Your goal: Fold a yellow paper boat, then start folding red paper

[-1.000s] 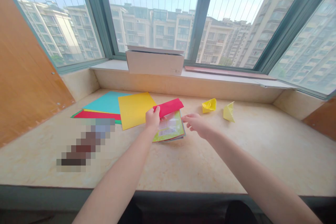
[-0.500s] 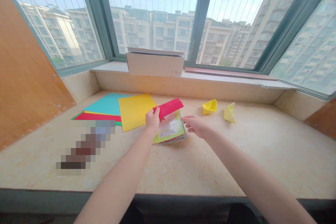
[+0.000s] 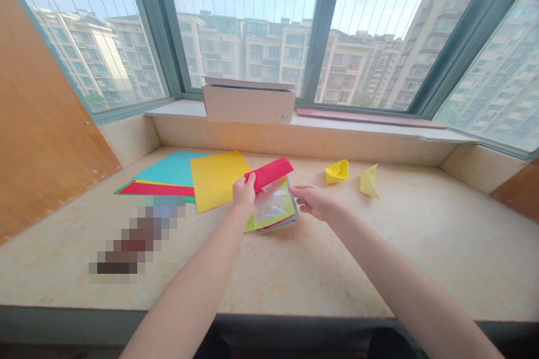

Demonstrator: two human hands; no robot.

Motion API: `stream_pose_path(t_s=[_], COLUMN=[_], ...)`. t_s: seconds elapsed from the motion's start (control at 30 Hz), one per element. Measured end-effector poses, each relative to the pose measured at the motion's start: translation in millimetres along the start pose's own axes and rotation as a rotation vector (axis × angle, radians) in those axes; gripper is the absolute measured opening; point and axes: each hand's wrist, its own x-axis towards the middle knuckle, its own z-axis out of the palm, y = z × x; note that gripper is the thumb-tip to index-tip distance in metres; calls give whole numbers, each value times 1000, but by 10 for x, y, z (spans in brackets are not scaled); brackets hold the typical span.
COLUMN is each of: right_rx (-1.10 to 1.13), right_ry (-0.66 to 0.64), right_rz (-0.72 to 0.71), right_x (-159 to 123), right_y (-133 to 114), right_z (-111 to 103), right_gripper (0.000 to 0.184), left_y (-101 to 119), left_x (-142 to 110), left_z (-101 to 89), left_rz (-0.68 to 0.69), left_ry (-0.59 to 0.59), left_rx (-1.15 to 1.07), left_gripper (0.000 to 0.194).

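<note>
My left hand (image 3: 244,195) is closed on a folded strip of red paper (image 3: 272,173), thumb on top, holding it over a plastic-wrapped pack of coloured paper (image 3: 275,208). The pack has a green and yellow cover with a barcode, and several coloured sheet edges show at its right side. At that right edge, the thumb and forefinger of my right hand (image 3: 314,202) are pinched together, with the other fingers curled. A yellow sheet (image 3: 217,182) lies just left of my left hand. Two folded yellow paper pieces, one deeper yellow (image 3: 337,171) and one paler (image 3: 369,182), stand beyond my right hand.
Blue paper (image 3: 172,169) and red paper (image 3: 162,188) lie in a fanned stack on the left of the stone ledge (image 3: 337,275). A blurred-out object (image 3: 137,235) lies in front of them. A white box (image 3: 248,104) stands on the sill by the window.
The red paper has shifted very slightly left and down in my left hand. My right hand stays at the pack's edge.
</note>
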Motion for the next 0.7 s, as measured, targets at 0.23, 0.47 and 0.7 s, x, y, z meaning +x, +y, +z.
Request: stream_pose_path(t_s=[0.23, 0.47, 0.7], right_rx=[-169, -377, -493], right_ry=[43, 115, 179], right_rz=[-45, -125, -175], right_x=[20, 9, 58], right_y=[51, 85, 130], right_z=[-20, -6, 102], right_gripper=[36, 34, 35], left_y=[-15, -11, 14], left_x=[14, 5, -9], left_z=[-1, 2, 14], left_rz=[4, 20, 61], left_ry=[-13, -28, -30], left_rx=[14, 35, 58], left_gripper=[27, 30, 31])
